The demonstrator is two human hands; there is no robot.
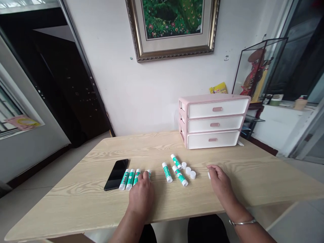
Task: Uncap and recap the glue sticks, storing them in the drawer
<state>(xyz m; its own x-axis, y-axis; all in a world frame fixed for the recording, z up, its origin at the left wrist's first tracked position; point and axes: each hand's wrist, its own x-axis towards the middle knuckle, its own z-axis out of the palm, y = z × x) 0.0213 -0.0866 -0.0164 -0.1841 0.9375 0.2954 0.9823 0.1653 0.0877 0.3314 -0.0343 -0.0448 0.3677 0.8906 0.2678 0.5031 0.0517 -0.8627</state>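
My left hand (141, 192) rests over a row of several white-and-green glue sticks (130, 179), its fingertips on or just behind them, and hides part of the row. Whether it grips one, I cannot tell. Three more glue sticks (176, 175) lie loose at the table's middle, without caps. Just to their right sit three small white caps (188, 170). My right hand (219, 180) is to the right of those caps, pinching a white cap (209, 175) against the tabletop between its fingers.
A black smartphone (116, 174) lies face up left of the sticks on the light wooden table (76, 199). A pink-and-white chest of three drawers (214, 121) stands at the table's back right, against a white wall. A framed peacock picture (172, 27) hangs above.
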